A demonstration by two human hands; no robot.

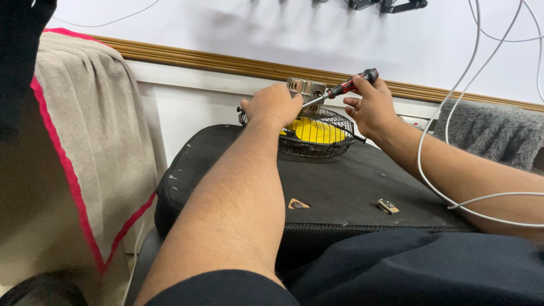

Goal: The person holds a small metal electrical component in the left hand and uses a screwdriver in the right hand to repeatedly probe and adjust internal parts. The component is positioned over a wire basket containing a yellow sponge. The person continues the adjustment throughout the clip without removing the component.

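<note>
At left we see a beige cloth (85, 141) with red trim, at right a grey rug (487, 133) and white cables (447, 113), below them a black case (340, 181) with two metal latches (387, 206).

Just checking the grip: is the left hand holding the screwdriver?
No, the right hand holds the screwdriver; the left hand steadies the fan.
</note>
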